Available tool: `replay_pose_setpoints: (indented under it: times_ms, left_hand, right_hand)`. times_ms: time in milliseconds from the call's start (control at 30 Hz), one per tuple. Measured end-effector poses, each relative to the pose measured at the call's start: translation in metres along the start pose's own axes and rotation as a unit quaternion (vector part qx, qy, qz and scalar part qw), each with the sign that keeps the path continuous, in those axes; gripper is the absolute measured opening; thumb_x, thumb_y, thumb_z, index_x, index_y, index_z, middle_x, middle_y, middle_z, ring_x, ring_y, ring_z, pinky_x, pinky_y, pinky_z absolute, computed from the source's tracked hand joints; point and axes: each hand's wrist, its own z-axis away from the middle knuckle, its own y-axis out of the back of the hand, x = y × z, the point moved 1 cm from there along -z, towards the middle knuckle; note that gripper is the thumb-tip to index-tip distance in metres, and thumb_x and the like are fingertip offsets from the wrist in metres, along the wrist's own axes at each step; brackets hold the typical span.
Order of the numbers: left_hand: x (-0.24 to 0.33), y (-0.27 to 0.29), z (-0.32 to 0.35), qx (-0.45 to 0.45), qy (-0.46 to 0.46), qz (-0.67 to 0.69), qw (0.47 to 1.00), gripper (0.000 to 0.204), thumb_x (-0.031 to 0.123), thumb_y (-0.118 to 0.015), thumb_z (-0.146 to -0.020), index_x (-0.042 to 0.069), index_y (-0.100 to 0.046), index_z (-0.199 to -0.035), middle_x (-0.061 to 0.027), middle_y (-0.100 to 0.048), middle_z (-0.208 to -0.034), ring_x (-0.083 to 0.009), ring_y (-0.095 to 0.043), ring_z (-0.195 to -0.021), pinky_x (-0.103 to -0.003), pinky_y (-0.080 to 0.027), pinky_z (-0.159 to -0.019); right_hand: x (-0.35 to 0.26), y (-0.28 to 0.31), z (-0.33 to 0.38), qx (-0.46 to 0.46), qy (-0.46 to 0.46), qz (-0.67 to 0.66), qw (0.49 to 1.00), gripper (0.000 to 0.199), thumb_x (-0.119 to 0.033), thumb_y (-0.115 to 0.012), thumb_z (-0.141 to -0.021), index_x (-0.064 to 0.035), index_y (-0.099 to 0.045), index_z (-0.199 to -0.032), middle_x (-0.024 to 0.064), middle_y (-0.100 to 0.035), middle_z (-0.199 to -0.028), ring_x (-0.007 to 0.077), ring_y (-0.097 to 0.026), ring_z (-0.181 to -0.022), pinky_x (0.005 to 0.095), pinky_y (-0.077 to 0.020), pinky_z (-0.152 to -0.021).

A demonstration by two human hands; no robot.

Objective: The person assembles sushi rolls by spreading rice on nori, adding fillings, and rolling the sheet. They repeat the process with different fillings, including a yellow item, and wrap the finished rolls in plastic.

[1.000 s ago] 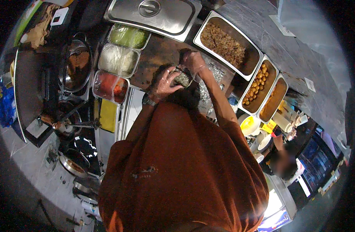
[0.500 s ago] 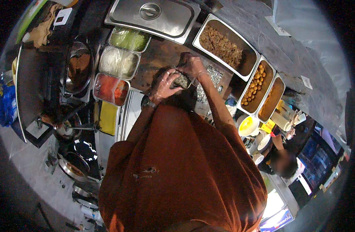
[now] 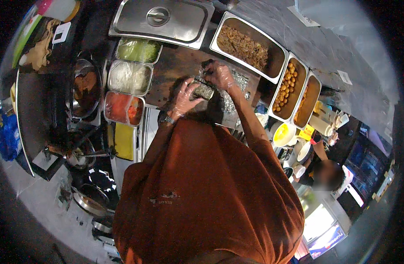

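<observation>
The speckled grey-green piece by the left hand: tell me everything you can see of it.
The speckled grey-green piece is compact, with a rounded outline and a coarse, mottled surface. No separate parts show, and its material is unclear. The left hand, in a clear glove, holds it from the left, partly hiding that side. It is over the brown work surface; whether it rests there or is lifted, I can't tell. The right hand is just beyond it; contact is unclear.

A speckled grey item [image 3: 204, 91] (roughly rounded) sits in the left hand [image 3: 187, 97].
</observation>
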Motion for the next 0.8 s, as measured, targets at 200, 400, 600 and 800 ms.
replay_pose_setpoints:
  times_ms: [200,400,600,800]
  left_hand:
    - [0.001,0.004,-0.001,-0.011,-0.001,0.011,1.0,0.067,0.021,-0.091,-0.072,0.012,-0.059,-0.13,-0.0171,-0.048,-0.144,-0.0417,-0.053,-0.128,-0.047,-0.05,-0.103]
    - [0.002,0.002,-0.002,-0.01,-0.02,-0.024,0.999,0.067,0.022,-0.091,-0.072,0.011,-0.059,-0.129,-0.0176,-0.047,-0.146,-0.0409,-0.051,-0.131,-0.047,-0.049,-0.106]
    - [0.003,0.005,-0.005,-0.033,-0.014,-0.008,0.999,0.064,0.022,-0.091,-0.071,0.008,-0.059,-0.125,-0.0173,-0.046,-0.15,-0.0413,-0.049,-0.134,-0.048,-0.046,-0.109]
    - [0.005,0.017,-0.022,-0.084,-0.094,-0.112,0.986,0.059,0.03,-0.09,-0.071,0.009,-0.063,-0.119,-0.0112,-0.055,-0.142,-0.0349,-0.053,-0.13,-0.048,-0.045,-0.108]
  right_hand:
    - [0.001,-0.012,-0.001,0.014,0.187,0.049,0.981,0.033,-0.012,-0.07,-0.087,-0.0102,-0.071,-0.12,0.0165,-0.065,-0.13,0.0391,-0.065,-0.113,0.0462,-0.0526,-0.1]
    - [0.042,-0.019,0.017,-0.098,0.232,0.118,0.96,0.038,-0.007,-0.052,-0.092,-0.0047,-0.066,-0.127,0.0176,-0.061,-0.138,0.035,-0.059,-0.126,0.0419,-0.0476,-0.109]
    - [0.055,0.008,0.048,-0.116,0.107,0.163,0.974,0.037,-0.013,-0.061,-0.087,-0.007,-0.067,-0.124,0.0211,-0.065,-0.127,0.0369,-0.064,-0.117,0.0448,-0.0524,-0.102]
    - [0.02,0.011,0.07,-0.06,0.15,0.112,0.981,0.027,-0.008,-0.058,-0.088,-0.0043,-0.068,-0.113,0.0205,-0.069,-0.113,0.037,-0.067,-0.107,0.0443,-0.0561,-0.093]
